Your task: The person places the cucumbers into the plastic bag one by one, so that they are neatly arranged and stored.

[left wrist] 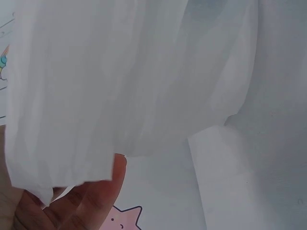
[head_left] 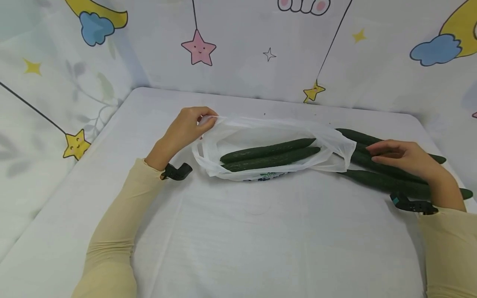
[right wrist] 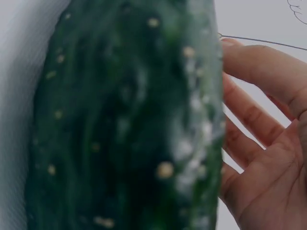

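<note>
A white plastic bag (head_left: 257, 122) lies on its side across the table, its mouth spread. My left hand (head_left: 190, 126) pinches the bag's edge at its left end; in the left wrist view the white film (left wrist: 72, 96) hangs over the fingers (left wrist: 103, 201). Inside the bag two long dark green cucumbers (head_left: 273, 159) lie side by side. Several more cucumbers (head_left: 384, 182) lie at the bag's right end. Over these hovers my right hand (head_left: 406, 159), fingers loosely bent. One cucumber (right wrist: 124, 115) fills much of the right wrist view, with relaxed fingers (right wrist: 254, 115) beside it.
A white cloth (head_left: 261, 240) covers the table. Behind it rises a pale backdrop (head_left: 238, 74) printed with stars and clouds. Each wrist wears a black camera mount (head_left: 179, 171). Small dark specks dot the cloth near the back edge.
</note>
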Demonstrator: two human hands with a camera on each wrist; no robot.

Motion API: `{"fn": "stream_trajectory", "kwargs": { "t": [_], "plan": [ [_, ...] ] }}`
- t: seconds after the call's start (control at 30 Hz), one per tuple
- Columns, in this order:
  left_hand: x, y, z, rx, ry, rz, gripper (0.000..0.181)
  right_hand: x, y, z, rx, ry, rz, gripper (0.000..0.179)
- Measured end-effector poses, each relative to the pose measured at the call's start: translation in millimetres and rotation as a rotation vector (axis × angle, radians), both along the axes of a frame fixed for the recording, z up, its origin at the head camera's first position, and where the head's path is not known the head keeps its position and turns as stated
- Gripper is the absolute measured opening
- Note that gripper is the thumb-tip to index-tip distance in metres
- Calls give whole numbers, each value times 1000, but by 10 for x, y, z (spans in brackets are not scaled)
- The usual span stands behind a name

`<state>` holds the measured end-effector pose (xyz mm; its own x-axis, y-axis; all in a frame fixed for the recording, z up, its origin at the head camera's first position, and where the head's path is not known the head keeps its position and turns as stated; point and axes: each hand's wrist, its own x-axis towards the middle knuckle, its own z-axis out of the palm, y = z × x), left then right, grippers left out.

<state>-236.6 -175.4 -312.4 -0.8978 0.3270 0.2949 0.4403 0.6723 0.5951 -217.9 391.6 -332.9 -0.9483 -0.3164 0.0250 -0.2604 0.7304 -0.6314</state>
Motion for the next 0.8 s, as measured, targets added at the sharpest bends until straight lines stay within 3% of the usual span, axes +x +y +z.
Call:
{"fn": "stream_trajectory", "kwargs": {
  "t": [0.5, 0.8],
  "plan": [
    [-1, 16, 5, -9, -5, 5, 23, -12, 19, 5, 162, -71, 38, 44],
    [-13, 21, -10, -14, 1, 2, 23, -38, 31, 23, 200, -38, 87, 42]
  ]
}}
